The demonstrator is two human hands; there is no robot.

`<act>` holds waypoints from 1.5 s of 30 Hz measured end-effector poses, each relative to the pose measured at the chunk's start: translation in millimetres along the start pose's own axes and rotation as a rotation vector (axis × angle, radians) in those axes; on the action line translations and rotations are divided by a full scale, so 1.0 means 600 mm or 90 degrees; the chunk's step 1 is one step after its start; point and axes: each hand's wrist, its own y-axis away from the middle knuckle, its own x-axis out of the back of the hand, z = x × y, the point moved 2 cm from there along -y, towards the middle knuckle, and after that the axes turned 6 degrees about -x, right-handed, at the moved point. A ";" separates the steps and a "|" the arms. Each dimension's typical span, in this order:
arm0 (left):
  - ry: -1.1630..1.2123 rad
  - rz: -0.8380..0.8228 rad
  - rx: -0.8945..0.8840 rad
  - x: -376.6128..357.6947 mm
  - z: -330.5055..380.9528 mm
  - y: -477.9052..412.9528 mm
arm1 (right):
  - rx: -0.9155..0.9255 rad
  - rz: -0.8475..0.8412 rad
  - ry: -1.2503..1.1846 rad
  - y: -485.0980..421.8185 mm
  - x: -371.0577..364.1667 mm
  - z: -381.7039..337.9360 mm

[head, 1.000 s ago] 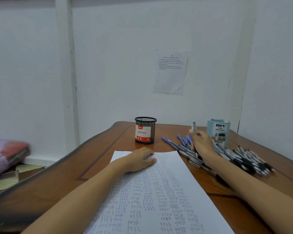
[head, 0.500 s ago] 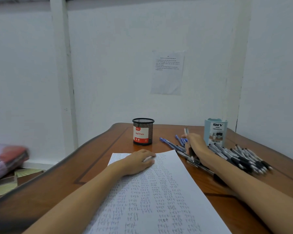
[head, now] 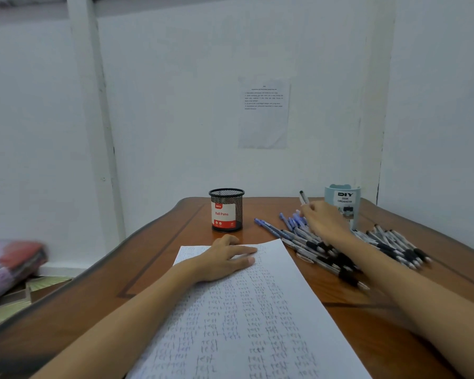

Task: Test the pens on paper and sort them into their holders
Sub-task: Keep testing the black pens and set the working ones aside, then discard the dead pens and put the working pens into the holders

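One pen [head: 303, 197] is pinched in the curled fingers [head: 309, 212] of the right hand [head: 324, 221], its end raised above the pen pile [head: 381, 250], just beside the blue organizer [head: 342, 205]. The paper [head: 257, 310] is pinned under the flat, straight fingers of the left hand [head: 226, 259]. Danger is judged here: the forearm [head: 389, 272] is stretched over the pile, so pens could be swept off the surface [head: 170, 250] on withdrawal.

Wall notice [head: 263, 113] — print too small to read; pink bundle [head: 8, 266] blurred; paper [head: 244, 310] runs off the bottom edge.
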 end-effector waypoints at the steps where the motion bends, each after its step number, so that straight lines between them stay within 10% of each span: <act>1: -0.009 0.000 -0.010 0.000 -0.001 -0.002 | 0.007 0.012 0.080 -0.003 0.012 0.008; 17: -0.099 -0.161 -0.019 0.035 0.039 -0.018 | 0.085 0.008 0.398 0.024 0.071 0.016; 23: 0.037 -0.040 0.045 0.067 0.027 -0.050 | 0.157 -0.098 0.357 0.053 0.056 0.001; 31: 0.098 0.505 0.235 0.153 -0.031 -0.085 | 0.114 0.041 0.254 -0.004 0.108 0.035; 45: 0.368 0.432 0.294 0.108 -0.106 -0.140 | -0.203 -0.027 -0.216 -0.142 0.076 0.125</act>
